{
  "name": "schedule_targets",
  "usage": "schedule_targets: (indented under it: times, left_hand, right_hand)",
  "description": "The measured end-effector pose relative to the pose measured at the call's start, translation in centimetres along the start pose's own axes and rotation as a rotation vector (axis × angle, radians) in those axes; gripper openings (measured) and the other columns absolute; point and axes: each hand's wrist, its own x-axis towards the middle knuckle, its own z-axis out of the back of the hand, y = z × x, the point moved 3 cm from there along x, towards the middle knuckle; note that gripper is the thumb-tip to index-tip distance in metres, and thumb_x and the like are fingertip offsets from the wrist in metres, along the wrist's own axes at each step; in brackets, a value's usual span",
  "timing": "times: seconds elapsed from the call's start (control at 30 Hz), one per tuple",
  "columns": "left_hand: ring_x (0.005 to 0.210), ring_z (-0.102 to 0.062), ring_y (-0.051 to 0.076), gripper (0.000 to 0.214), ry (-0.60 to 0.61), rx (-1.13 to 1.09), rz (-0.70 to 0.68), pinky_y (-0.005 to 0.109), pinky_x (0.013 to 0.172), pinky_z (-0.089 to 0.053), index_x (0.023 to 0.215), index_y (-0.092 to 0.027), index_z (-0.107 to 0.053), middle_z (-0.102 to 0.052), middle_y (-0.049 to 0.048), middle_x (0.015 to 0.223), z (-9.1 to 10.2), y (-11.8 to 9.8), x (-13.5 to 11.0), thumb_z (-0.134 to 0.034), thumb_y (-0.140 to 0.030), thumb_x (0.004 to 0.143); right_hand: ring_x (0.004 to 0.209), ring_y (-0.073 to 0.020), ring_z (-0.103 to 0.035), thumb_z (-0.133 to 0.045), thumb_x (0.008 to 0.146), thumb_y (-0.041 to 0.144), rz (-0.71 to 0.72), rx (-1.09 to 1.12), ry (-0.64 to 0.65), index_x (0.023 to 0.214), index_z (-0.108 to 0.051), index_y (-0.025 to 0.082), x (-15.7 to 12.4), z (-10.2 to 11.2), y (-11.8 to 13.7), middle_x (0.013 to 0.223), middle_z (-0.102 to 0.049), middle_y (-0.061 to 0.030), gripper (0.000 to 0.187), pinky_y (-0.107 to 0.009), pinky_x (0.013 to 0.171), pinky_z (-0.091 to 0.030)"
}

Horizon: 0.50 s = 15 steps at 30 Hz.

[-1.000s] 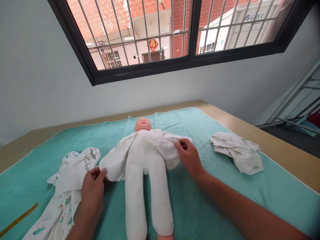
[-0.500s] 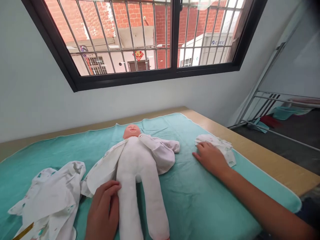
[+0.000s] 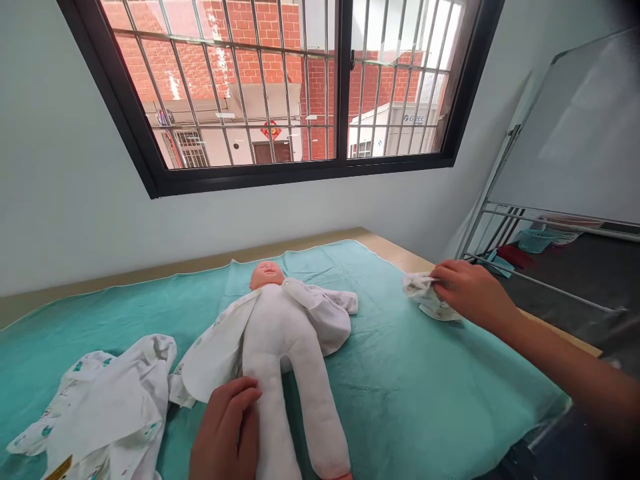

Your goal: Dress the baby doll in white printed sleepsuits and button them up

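A baby doll [image 3: 280,333] with a white cloth body lies on its back, wearing an unfastened white baby jacket [image 3: 325,320] spread to both sides. My left hand [image 3: 227,427] rests beside the doll's leg on the left, its fingers loosely bent and the fingertips touching the thigh; it grips nothing that I can see. At the right, my right hand [image 3: 473,293] pinches a crumpled white printed piece of baby clothing [image 3: 430,297] by its upper edge. Part of that cloth is lifted while its lower part hangs near the towel; its exact kind is unclear.
A turquoise towel [image 3: 400,393] covers most of the wooden table [image 3: 380,247]. More white printed baby clothes [image 3: 110,407] lie at the left. Behind the table stand a white wall and a barred window [image 3: 280,173]. A metal rack [image 3: 480,213] is at the right.
My right hand has gone from lying on the printed cloth to gripping and lifting it, moving right. My left hand stays at the doll's leg. The view has tilted slightly up.
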Motion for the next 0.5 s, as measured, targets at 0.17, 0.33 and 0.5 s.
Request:
schedule_targets:
  times: [0.17,0.33,0.5]
  left_hand:
    - [0.093,-0.065,0.022,0.013,-0.013,-0.156,0.167,0.035,0.082,-0.053,0.090,-0.023,-0.065,-0.069,0.0067,0.101,0.4,-1.4,1.1,-0.053,-0.020,0.085]
    - [0.098,-0.064,0.024,0.029,0.103,-0.522,0.477,0.036,0.079,-0.054,0.111,-0.022,-0.061,-0.065,0.0090,0.113,0.0,-5.6,5.2,-0.054,-0.037,0.087]
    - [0.126,-0.048,0.027,0.064,0.157,-0.746,0.247,0.042,0.099,-0.045,0.132,-0.029,-0.048,-0.049,0.0076,0.140,1.4,-11.0,8.2,-0.070,-0.027,0.072]
  right_hand:
    - [0.093,-0.0242,-0.057,-0.056,0.084,0.032,-0.052,0.233,-0.267,0.087,-0.068,0.022,4.0,7.7,6.0,0.098,-0.064,-0.0078,0.016,-0.037,0.080,-0.044]
    - [0.086,-0.0183,-0.060,-0.055,0.089,0.033,0.020,0.730,0.050,0.090,-0.068,0.024,5.4,10.9,13.6,0.096,-0.066,-0.0028,0.016,-0.031,0.075,-0.046]
    - [0.068,-0.0129,-0.056,-0.062,0.086,0.039,-0.070,1.200,0.418,0.087,-0.065,0.019,4.5,11.0,18.5,0.078,-0.062,-0.0011,0.020,-0.024,0.059,-0.044]
